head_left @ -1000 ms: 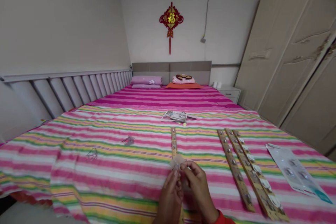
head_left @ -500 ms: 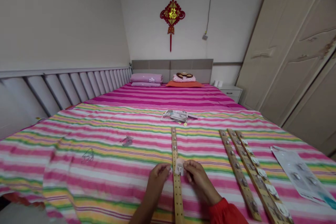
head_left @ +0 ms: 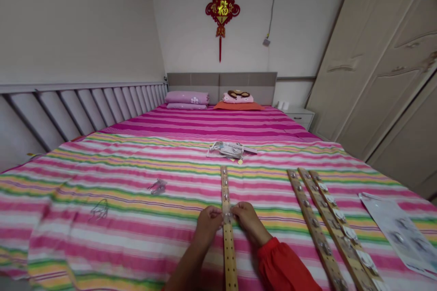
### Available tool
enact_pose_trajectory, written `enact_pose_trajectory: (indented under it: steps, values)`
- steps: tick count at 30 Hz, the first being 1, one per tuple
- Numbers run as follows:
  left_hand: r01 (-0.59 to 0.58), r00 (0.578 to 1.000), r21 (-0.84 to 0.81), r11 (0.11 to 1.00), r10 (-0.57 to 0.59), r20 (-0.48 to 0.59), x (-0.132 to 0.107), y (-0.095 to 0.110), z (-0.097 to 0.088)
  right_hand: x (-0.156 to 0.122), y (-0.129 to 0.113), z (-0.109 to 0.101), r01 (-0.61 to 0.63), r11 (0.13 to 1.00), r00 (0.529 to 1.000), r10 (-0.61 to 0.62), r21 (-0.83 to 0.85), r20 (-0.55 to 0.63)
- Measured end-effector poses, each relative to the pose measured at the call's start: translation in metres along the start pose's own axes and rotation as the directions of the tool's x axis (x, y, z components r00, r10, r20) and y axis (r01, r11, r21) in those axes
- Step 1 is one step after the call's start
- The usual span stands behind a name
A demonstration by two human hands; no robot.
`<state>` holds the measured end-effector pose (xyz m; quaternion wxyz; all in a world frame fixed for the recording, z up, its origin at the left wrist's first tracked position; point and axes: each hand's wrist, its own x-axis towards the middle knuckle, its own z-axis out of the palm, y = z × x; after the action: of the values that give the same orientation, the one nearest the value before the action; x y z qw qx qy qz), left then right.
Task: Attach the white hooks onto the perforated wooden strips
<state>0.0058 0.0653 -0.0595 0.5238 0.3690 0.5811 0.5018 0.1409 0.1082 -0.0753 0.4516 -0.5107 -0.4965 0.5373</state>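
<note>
A long perforated wooden strip [head_left: 230, 254] lies lengthwise on the striped bedspread in front of me. Several metal hooks on clear patches [head_left: 225, 184] sit along its far part. Another clear adhesive hook [head_left: 226, 216] is on the strip just nearer than those, between my hands. My left hand [head_left: 208, 223] pinches its left edge with thumb and forefinger. From the right, my right hand [head_left: 250, 220] has its fingertips closed on the opposite edge. Fingers partly cover the hook. The strip's near part shows bare rows of holes.
Three more wooden strips [head_left: 316, 223] with hooks, some with white backings, lie on the right. Beyond them is a clear package [head_left: 398, 232] of hooks. Crumpled plastic [head_left: 159, 186] and a thin clear scrap [head_left: 100, 209] lie left. A plastic packet [head_left: 228, 149] lies ahead.
The hook patch, held up over the strip in my right hand, has come down flat against it. My left hand has moved in and now grips its other edge. The view has shifted slightly.
</note>
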Motion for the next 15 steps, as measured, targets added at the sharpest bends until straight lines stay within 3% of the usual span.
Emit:
enact_pose_trajectory:
  steps: [8, 15]
  values:
    - [0.047, 0.999, 0.178, 0.983, -0.048, 0.001, 0.015, 0.007, 0.001, 0.016, 0.016, 0.002, -0.01, 0.996, 0.997, 0.003, -0.085, -0.08]
    - [0.054, 0.999, 0.217, 0.975, -0.054, -0.005, 0.02, 0.005, 0.001, 0.022, 0.027, 0.003, -0.008, 0.993, 0.996, -0.003, -0.12, -0.09]
